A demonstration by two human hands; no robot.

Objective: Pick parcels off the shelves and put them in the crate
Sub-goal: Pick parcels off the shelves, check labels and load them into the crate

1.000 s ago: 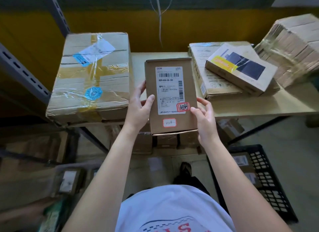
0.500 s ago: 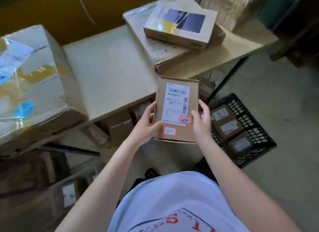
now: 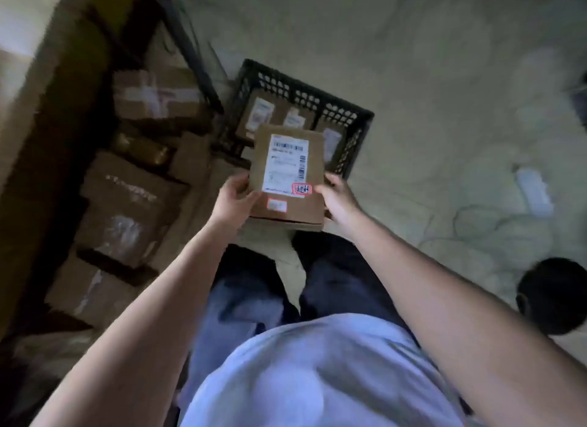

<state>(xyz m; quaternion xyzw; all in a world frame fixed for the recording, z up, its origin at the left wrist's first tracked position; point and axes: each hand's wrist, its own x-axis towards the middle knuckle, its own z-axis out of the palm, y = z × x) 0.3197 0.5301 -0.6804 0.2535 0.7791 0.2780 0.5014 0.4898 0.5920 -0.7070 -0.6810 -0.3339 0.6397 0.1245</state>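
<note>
I hold a small brown cardboard parcel [image 3: 287, 172] with a white shipping label and two red-edged stickers, face up, in both hands. My left hand [image 3: 234, 201] grips its left edge and my right hand [image 3: 339, 201] grips its right edge. The parcel hangs over the near side of a black plastic lattice crate [image 3: 355, 121] that stands on the floor. Inside the crate lie three labelled brown parcels [image 3: 262, 115], partly hidden by the one I hold.
Shelving with a dark metal post [image 3: 187, 51] fills the left side, its lower level packed with taped cardboard boxes [image 3: 127, 204]. Pale concrete floor [image 3: 444, 77] spreads to the right. A dark round object [image 3: 552, 296] sits at the right edge.
My view has swung down from the shelf top to the floor. Both hands have carried the parcel away from the shelf and out over the crate. The image is blurred by motion.
</note>
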